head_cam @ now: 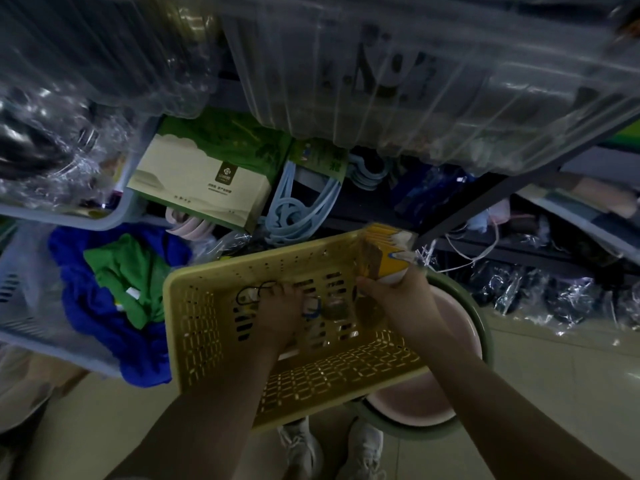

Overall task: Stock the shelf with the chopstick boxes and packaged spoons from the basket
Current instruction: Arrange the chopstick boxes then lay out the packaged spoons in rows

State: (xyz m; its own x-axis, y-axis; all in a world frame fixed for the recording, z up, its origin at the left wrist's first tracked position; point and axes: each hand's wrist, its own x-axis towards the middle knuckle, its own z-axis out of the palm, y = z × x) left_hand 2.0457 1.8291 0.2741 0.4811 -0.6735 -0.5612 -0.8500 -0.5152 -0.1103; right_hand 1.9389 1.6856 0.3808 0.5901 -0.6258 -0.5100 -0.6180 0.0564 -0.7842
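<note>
The left hand [278, 308] is reaching down into the pale yellow perforated plastic basket [207, 327], and its fingers are curling over small clear-wrapped items lying on the basket floor, most likely the packaged spoons [313, 304]; whether those fingers are actually clamping a packet or only resting on it cannot be told, since the back of the hand is hiding them. To do this step well, the left hand should probably be gathering one packet cleanly and lifting it straight up, keeping clear of the dark looped cord [252, 291] lying just beside the fingers, which looks likely to snag. To the right, the right hand [394, 292] is closing around the lower end of a fanned stack of yellow flat cardboard chopstick boxes [388, 247], thumb on the near face and fingers wrapping behind, so the boxes are standing up out of the grip at the basket's far right corner. Since the stack is fanning out at its top, a firmer squeeze would seem wise before carrying it toward the cluttered dark metal shelf [485, 202] beyond the basket. The basket itself is sitting across a pink and green round plastic basin [460, 341] on the floor.
</note>
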